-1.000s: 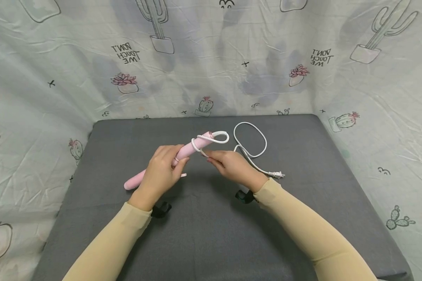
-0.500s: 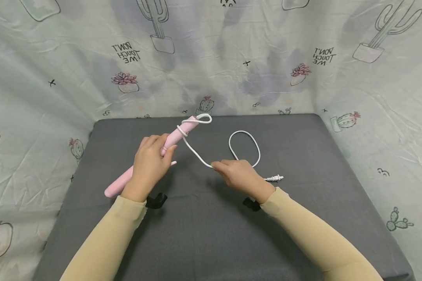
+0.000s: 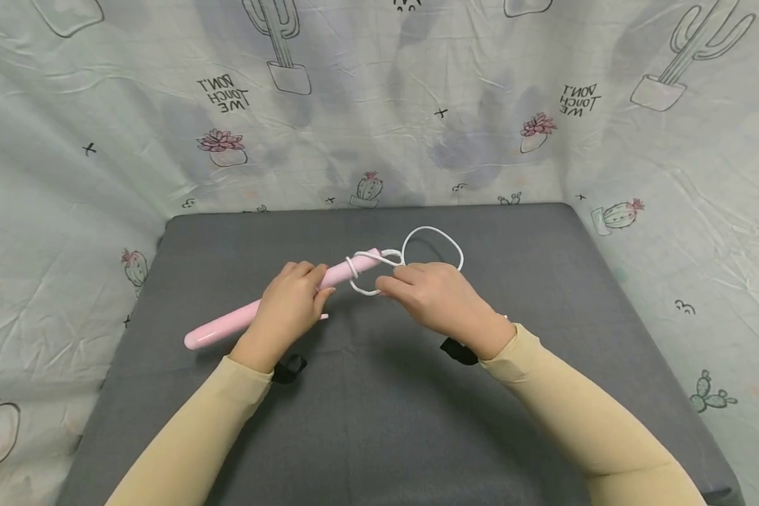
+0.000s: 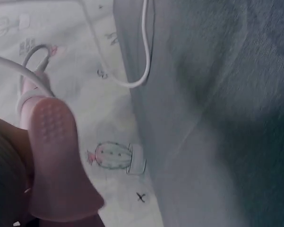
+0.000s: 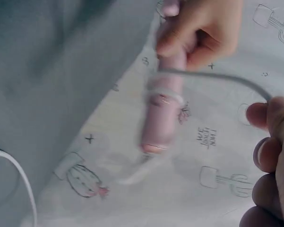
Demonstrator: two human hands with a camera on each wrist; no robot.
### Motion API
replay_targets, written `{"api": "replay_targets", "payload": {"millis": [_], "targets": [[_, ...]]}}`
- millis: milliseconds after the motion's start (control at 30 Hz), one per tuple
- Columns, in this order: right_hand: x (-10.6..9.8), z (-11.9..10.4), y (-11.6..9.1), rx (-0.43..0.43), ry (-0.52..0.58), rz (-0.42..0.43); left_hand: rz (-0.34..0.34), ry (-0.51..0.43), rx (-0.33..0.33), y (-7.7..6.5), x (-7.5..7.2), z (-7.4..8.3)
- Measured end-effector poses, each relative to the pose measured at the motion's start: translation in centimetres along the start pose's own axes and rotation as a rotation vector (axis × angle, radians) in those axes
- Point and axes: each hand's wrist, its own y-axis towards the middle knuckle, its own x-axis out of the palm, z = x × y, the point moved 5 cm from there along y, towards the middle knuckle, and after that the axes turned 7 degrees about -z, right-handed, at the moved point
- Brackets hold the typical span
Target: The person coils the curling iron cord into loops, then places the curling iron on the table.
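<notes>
A pink curling iron (image 3: 224,325) slants up to the right over the table, gripped around its middle by my left hand (image 3: 291,303). In the left wrist view its clamp lever (image 4: 54,142) shows a bumpy thumb end. The white cord (image 3: 431,228) leaves the handle end, loops once around the handle (image 5: 161,120) and runs to my right hand (image 3: 441,299). Thumb and fingertips (image 5: 257,116) of the right hand pinch this cord a short way from the handle. Beyond that hand the cord makes a loose loop. The plug is mostly hidden behind the right wrist.
A grey cloth covers the table (image 3: 354,422). Around its back and sides hangs a pale curtain (image 3: 379,105) printed with cacti. Black straps (image 3: 460,351) show at both wrists.
The curling iron's handle end has come down and right from half a second ago, after first swinging up and left. My right hand is now higher and nearer the handle, the cord between slacker.
</notes>
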Motion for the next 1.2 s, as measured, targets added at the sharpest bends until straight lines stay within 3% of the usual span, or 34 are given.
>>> {"api": "replay_targets", "payload": {"millis": [233,433,733,833,967,1200], "targets": [[-0.9,1.7,1.6,0.001,0.058,0.044,-0.098,0.040,0.163,-0.7,1.0,1.8],[-0.7,3.6,1.9,0.037,0.167,0.079,-0.085,0.056,0.271,-1.7,1.0,2.2],[0.9,3.7,2.5,0.013,0.224,0.031,-0.070,0.120,0.373,-2.1,0.9,3.7],[1.5,4.1,2.7,0.057,0.240,-0.007,-0.066,0.125,0.405,-2.1,0.8,4.3],[2.4,5.5,2.2,0.176,0.286,-0.075,-0.048,0.114,0.403,-2.4,0.3,4.4],[4.8,7.3,0.8,0.352,0.473,-0.209,-0.016,0.082,0.427,-2.7,-0.6,4.3]]}}
